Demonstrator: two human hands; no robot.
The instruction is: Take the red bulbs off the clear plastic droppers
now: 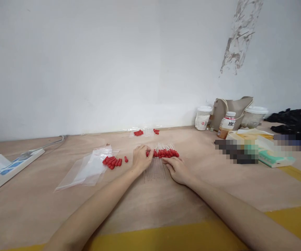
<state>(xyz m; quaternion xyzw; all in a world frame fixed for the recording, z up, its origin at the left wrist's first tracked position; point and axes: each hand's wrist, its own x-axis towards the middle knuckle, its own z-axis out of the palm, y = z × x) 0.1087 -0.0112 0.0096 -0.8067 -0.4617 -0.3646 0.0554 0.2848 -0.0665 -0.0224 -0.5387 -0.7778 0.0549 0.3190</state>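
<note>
A row of clear glass droppers with red rubber bulbs lies on the wooden table in front of me. My left hand rests at the row's left end, its fingers curled on a red bulb there. My right hand lies on the clear dropper stems, fingers bent and pressed down on them. To the left sits a small heap of loose red bulbs beside a pile of clear plastic bags.
More red bulbs lie on plastic by the wall. A white power strip is at far left. At right stand a paper cup, a bottle, a beige bag, a lidded container, tissue packs and dark cloth.
</note>
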